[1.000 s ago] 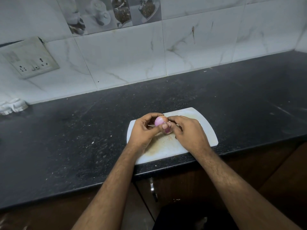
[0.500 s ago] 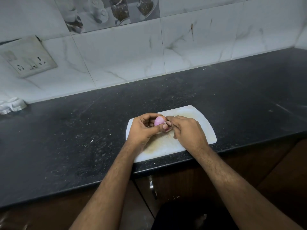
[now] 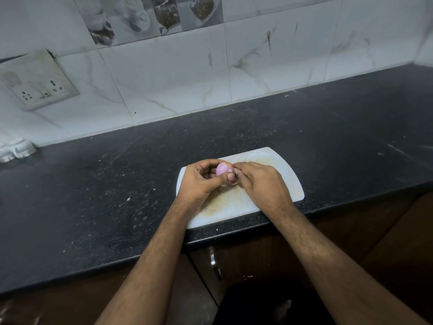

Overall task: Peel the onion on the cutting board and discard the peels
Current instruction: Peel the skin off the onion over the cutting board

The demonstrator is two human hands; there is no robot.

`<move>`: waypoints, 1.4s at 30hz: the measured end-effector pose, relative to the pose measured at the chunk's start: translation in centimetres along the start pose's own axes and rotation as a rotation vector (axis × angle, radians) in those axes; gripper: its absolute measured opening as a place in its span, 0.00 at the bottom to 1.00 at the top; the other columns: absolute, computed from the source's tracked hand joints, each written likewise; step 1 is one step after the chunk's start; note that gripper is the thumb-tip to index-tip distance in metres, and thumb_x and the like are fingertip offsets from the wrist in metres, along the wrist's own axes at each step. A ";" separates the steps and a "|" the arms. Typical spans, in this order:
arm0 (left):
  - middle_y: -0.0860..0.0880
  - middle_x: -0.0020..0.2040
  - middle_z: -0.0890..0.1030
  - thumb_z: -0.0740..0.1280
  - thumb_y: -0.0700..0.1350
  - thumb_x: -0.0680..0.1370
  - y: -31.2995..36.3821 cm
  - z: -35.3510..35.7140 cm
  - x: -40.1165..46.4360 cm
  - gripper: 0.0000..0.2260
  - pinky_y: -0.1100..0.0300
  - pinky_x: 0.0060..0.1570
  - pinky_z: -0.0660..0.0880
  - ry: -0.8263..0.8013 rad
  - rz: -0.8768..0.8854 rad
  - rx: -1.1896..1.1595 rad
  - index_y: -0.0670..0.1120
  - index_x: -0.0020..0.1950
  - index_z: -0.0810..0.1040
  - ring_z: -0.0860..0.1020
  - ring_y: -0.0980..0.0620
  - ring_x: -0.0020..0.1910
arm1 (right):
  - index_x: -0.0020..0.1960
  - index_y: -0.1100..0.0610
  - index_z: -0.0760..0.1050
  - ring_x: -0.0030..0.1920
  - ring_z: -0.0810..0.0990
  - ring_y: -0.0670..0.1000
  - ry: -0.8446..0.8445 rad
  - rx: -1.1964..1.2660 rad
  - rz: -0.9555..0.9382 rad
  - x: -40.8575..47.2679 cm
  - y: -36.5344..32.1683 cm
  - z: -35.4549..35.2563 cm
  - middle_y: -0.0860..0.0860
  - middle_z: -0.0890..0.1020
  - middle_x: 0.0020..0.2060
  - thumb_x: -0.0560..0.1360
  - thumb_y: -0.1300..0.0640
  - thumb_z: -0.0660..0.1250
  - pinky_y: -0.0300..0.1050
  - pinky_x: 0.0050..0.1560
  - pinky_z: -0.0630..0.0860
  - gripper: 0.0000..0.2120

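Observation:
A small pink-purple onion (image 3: 222, 168) is held just above the white cutting board (image 3: 287, 174), which lies at the front edge of the black counter. My left hand (image 3: 201, 181) grips the onion from the left, thumb across its front. My right hand (image 3: 262, 184) comes in from the right, its fingertips pinching at the onion's right side where a bit of brownish skin shows. Much of the onion is hidden by my fingers. The board's middle is stained yellowish-brown.
The black stone counter (image 3: 117, 195) stretches left and right of the board. A tiled wall with a switch socket (image 3: 39, 80) stands behind. A white object (image 3: 16, 148) sits at the far left by the wall. Brown cabinet doors with a handle (image 3: 214, 263) lie below.
Both hands stay at the onion over the board. My right fingertips have shifted slightly up along the onion's right side; the camera has tilted a little.

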State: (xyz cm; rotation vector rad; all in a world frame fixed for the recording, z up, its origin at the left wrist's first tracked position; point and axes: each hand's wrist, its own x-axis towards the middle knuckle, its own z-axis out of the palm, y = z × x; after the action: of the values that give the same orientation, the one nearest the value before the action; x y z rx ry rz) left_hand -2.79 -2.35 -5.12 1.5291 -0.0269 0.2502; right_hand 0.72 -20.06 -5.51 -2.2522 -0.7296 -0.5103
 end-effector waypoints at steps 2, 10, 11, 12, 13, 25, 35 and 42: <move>0.36 0.51 0.87 0.81 0.37 0.70 0.1 0.1 0.0 0.17 0.60 0.43 0.82 -0.007 0.003 0.023 0.35 0.56 0.84 0.85 0.45 0.47 | 0.58 0.54 0.84 0.45 0.85 0.50 0.015 0.047 0.059 0.2 0.1 0.0 0.49 0.87 0.46 0.81 0.54 0.68 0.51 0.48 0.82 0.09; 0.37 0.53 0.87 0.79 0.38 0.74 -0.1 0.1 0.0 0.15 0.60 0.44 0.81 0.018 -0.009 0.020 0.36 0.58 0.83 0.85 0.45 0.49 | 0.55 0.53 0.81 0.41 0.83 0.47 -0.007 0.101 0.124 0.5 0.1 0.0 0.46 0.85 0.42 0.83 0.53 0.64 0.49 0.45 0.82 0.08; 0.38 0.53 0.87 0.79 0.39 0.74 -0.1 0.1 0.0 0.15 0.60 0.44 0.81 0.028 -0.011 0.021 0.37 0.59 0.83 0.85 0.45 0.49 | 0.54 0.52 0.80 0.40 0.83 0.47 -0.004 0.112 0.120 0.4 0.1 0.0 0.45 0.85 0.42 0.83 0.53 0.62 0.49 0.44 0.81 0.09; 0.39 0.54 0.87 0.79 0.39 0.74 -0.1 0.1 0.1 0.15 0.60 0.45 0.81 0.032 -0.011 0.020 0.38 0.59 0.83 0.85 0.45 0.50 | 0.54 0.52 0.79 0.40 0.83 0.46 -0.004 0.125 0.113 0.4 0.2 0.1 0.44 0.84 0.42 0.84 0.51 0.61 0.50 0.44 0.81 0.10; 0.39 0.54 0.87 0.79 0.39 0.74 -0.1 0.0 0.1 0.16 0.60 0.45 0.81 0.029 -0.008 0.017 0.38 0.60 0.83 0.85 0.45 0.50 | 0.55 0.51 0.79 0.39 0.83 0.46 -0.009 0.134 0.104 0.4 0.2 0.1 0.44 0.84 0.42 0.84 0.49 0.61 0.50 0.44 0.82 0.10; 0.42 0.54 0.87 0.78 0.41 0.74 -0.1 -0.2 0.1 0.16 0.58 0.48 0.83 -0.014 0.008 0.022 0.38 0.60 0.83 0.85 0.46 0.51 | 0.61 0.50 0.83 0.37 0.83 0.43 -0.011 0.161 0.064 0.5 0.5 0.2 0.44 0.87 0.45 0.81 0.49 0.68 0.49 0.45 0.83 0.11; 0.39 0.54 0.87 0.77 0.41 0.73 -0.4 -0.3 0.2 0.19 0.51 0.55 0.84 -0.024 -0.015 -0.024 0.36 0.61 0.82 0.86 0.43 0.52 | 0.65 0.54 0.82 0.39 0.81 0.44 0.003 0.110 0.012 0.4 0.4 0.3 0.46 0.86 0.47 0.81 0.52 0.68 0.48 0.48 0.82 0.15; 0.38 0.55 0.87 0.79 0.40 0.71 -0.5 -0.2 0.3 0.20 0.42 0.61 0.82 -0.011 -0.028 -0.007 0.36 0.61 0.82 0.85 0.41 0.54 | 0.62 0.55 0.84 0.44 0.84 0.50 0.037 0.077 0.021 0.2 0.1 0.3 0.48 0.87 0.45 0.79 0.52 0.71 0.53 0.46 0.82 0.14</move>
State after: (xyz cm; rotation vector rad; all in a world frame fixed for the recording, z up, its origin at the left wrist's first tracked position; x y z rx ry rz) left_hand -2.48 -2.10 -5.56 1.5227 -0.0152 0.2196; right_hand 1.02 -19.85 -5.62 -2.1711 -0.6953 -0.5038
